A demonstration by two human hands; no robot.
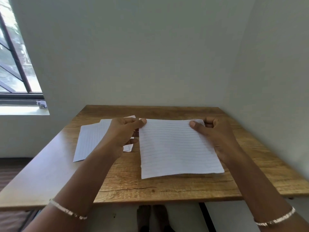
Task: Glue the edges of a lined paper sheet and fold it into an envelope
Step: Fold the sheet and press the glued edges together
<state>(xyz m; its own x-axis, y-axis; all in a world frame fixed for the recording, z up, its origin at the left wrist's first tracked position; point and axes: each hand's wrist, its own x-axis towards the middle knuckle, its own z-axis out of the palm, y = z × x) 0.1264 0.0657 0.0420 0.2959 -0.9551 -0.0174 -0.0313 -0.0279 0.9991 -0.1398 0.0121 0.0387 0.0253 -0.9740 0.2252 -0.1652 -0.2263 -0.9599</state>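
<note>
lined sheet (177, 148) flat on wooden bench (167, 190), right of centre | left hand (124, 133) fingers pinch its far-left corner, thumb on top | right hand (215, 136) fingers pinch its far-right corner | more lined paper (90, 141) lies left, partly under left hand | bracelets on both wrists

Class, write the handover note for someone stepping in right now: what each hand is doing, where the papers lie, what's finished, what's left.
Left hand pinches the far left corner of the lined sheet; right hand pinches its far right corner.
The sheet's near edge rests on the wooden table.
More lined papers lie to the left.
Done: no fold visible yet; glue cannot be told.
Left: gluing edges, folding into envelope.
</note>
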